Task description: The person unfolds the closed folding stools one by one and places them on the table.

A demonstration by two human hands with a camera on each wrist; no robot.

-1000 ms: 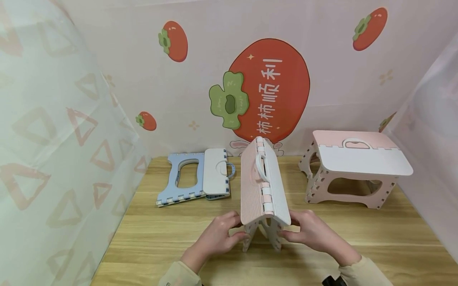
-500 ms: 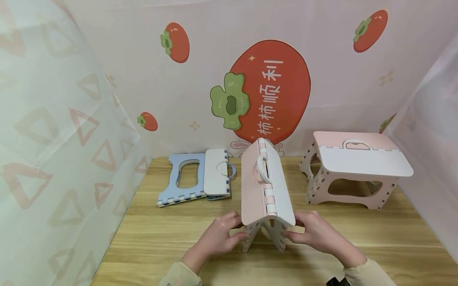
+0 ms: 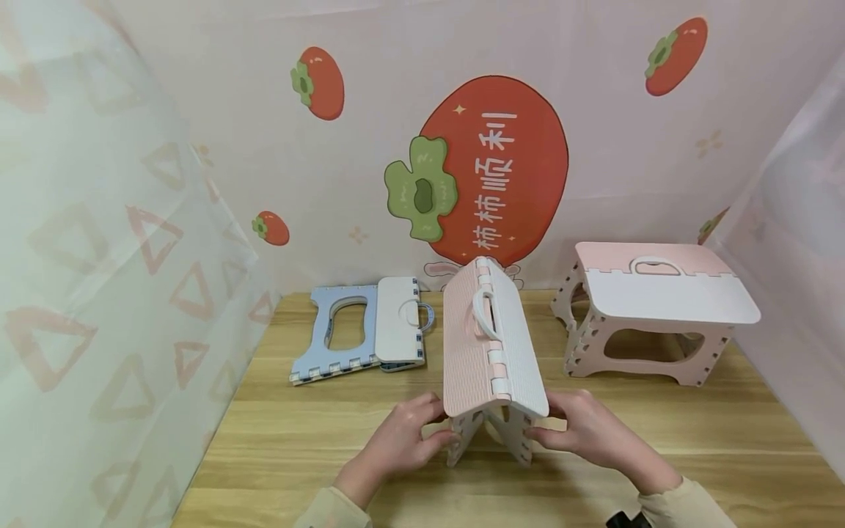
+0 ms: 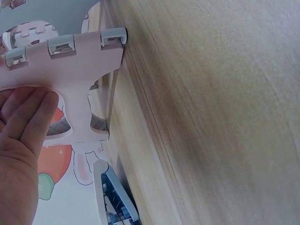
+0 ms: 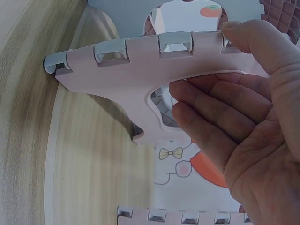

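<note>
Left hand (image 3: 405,438) and right hand (image 3: 584,434), each grasping one side of a half-folded stool (image 3: 467,363). In the head view, each thumb lies at the near edge of a leg; the right wrist view shows the right thumb at the jointed edge of a pink leg panel and the fingers at its oval cut-out. The left wrist view likewise shows the left fingers at a cut-out. The stool stands between the hands on the wood-grained surface (image 3: 317,433), its top peaked like a roof, pink half to the left, white half to the right, with a white carrying handle (image 3: 486,315) at the ridge. To the left, a blue and white stool (image 3: 391,323) lies folded on the surface. To the right, a pink and white stool (image 3: 673,297) stands fully unfolded. Behind, a pale backdrop (image 3: 614,147) bears printed red fruits, the largest with white characters.
</note>
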